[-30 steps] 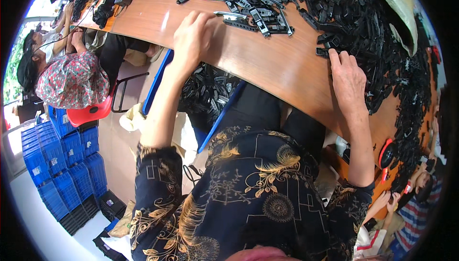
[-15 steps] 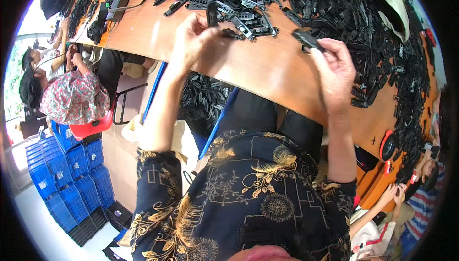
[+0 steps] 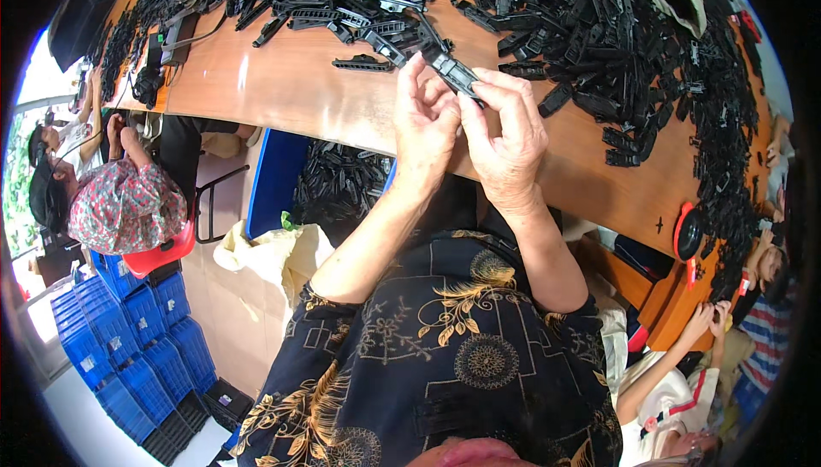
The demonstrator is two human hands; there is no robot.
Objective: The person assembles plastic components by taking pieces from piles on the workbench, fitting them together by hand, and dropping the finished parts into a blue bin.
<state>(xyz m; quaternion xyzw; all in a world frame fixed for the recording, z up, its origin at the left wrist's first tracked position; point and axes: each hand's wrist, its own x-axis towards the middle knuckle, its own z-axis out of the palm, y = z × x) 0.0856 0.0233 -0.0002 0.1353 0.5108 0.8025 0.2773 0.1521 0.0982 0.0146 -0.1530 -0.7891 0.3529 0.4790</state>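
Observation:
A long black plastic part [image 3: 455,73] with a ridged, slotted face is held slanting over the table's near side. My right hand [image 3: 513,138] pinches its lower right end between thumb and fingers. Close against its left side, my left hand [image 3: 423,129] has its fingers curled and the fingertips at the part. Whether a second small piece is between the left fingers is hidden. Just beyond the hands, a loose ridged black strip [image 3: 363,63] lies on the wood, beside the front of a heap of similar black parts [image 3: 325,18].
The wooden table [image 3: 282,82] carries more black parts [image 3: 590,31] along its far and right sides. A blue bin [image 3: 278,178] of black parts stands below its front edge. Stacked blue crates [image 3: 128,330] are at left. Other people work at both ends; a red-rimmed round object [image 3: 687,232] lies right.
My hands, earlier wide apart with a dark piece in each, have come together in the middle at one black part. The right hand moved left, the left hand right and nearer. The view shifted slightly.

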